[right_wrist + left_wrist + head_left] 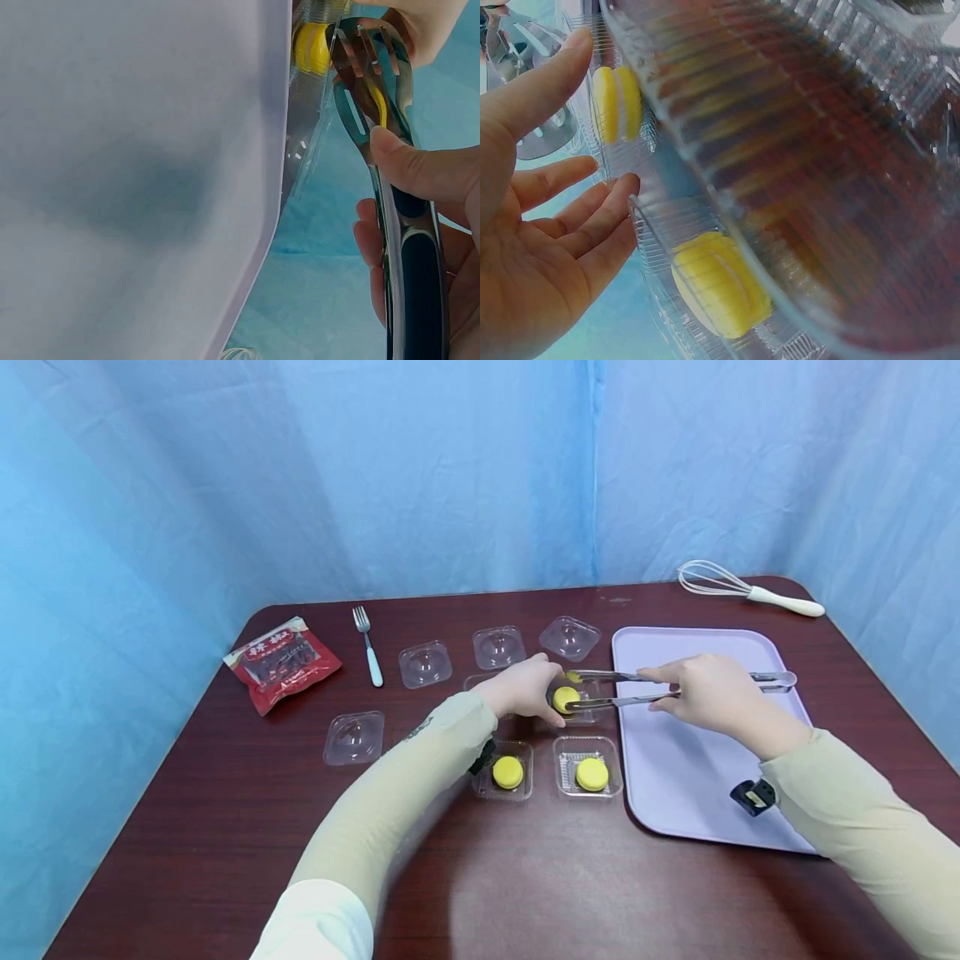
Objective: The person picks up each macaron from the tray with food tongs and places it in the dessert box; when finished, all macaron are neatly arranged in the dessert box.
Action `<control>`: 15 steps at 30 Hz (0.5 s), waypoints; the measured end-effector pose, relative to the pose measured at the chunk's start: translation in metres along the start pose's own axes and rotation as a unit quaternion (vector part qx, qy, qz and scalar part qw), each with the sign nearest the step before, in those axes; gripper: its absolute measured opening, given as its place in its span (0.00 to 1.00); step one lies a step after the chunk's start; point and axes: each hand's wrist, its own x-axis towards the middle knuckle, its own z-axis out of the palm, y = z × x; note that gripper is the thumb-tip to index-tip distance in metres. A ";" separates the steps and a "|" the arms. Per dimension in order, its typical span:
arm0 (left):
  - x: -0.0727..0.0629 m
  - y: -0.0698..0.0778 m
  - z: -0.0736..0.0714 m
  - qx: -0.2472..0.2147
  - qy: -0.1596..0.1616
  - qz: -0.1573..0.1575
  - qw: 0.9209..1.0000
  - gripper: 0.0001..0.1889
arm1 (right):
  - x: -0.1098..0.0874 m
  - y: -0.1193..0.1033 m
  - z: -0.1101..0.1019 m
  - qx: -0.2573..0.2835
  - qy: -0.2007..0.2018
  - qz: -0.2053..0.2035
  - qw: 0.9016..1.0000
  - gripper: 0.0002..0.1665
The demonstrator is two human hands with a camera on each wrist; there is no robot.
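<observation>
My right hand [708, 693] grips metal tongs [630, 701] with dark handle inlays [422, 292]. The tongs' slotted ends [367, 56] are apart, beside a yellow macaron [566, 699] in a clear plastic box [592, 717]. At that box's left side, my left hand [525, 687] has thumb and fingers spread; in the left wrist view the fingertips [630, 184] are at its wall. Nearer me, two clear boxes each hold a yellow macaron [507, 772], [592, 774]. Another clear box [480, 680] is mostly hidden behind my left hand.
A lilac tray [697, 802] lies at the right, under my right hand. Several clear lids [425, 664] lie behind and left of the boxes. A red food packet [283, 664] and a fork [368, 646] are at the far left, a whisk [750, 589] at the far right.
</observation>
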 end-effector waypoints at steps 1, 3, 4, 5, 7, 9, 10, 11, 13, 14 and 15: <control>0.000 0.000 0.000 0.000 0.000 -0.001 1.000 0.40 | -0.001 0.001 0.000 0.006 0.000 0.004 1.000 0.26; 0.001 0.000 0.000 -0.001 -0.001 -0.003 1.000 0.41 | -0.003 0.004 0.000 0.018 -0.005 0.019 1.000 0.28; 0.001 0.000 0.000 -0.001 -0.002 -0.004 1.000 0.41 | -0.004 0.006 0.000 0.027 -0.007 0.028 0.999 0.29; 0.001 0.000 0.000 -0.002 -0.002 -0.004 1.000 0.41 | -0.005 0.008 0.000 0.037 -0.007 0.037 0.999 0.30; 0.001 0.000 0.000 -0.006 -0.002 -0.005 1.000 0.41 | -0.007 0.012 0.000 0.060 -0.006 0.059 0.996 0.31; 0.001 0.000 0.001 -0.007 -0.002 -0.006 1.000 0.41 | -0.009 0.015 0.000 0.086 -0.002 0.082 0.993 0.33; 0.001 0.000 0.001 -0.007 -0.002 -0.006 1.000 0.41 | -0.011 0.017 -0.001 0.100 0.000 0.093 0.991 0.34; 0.001 0.000 0.001 -0.008 -0.002 -0.007 1.000 0.41 | -0.012 0.019 -0.001 0.112 0.002 0.101 0.989 0.36; 0.001 0.000 0.000 -0.010 -0.002 -0.007 1.000 0.41 | -0.015 0.023 -0.003 0.127 0.004 0.115 0.985 0.38; 0.001 0.000 0.000 -0.009 -0.001 -0.007 1.000 0.41 | -0.017 0.025 -0.004 0.138 0.004 0.121 0.983 0.38; 0.001 0.000 0.000 -0.009 -0.001 -0.007 1.000 0.41 | -0.018 0.027 -0.005 0.151 0.000 0.130 0.980 0.39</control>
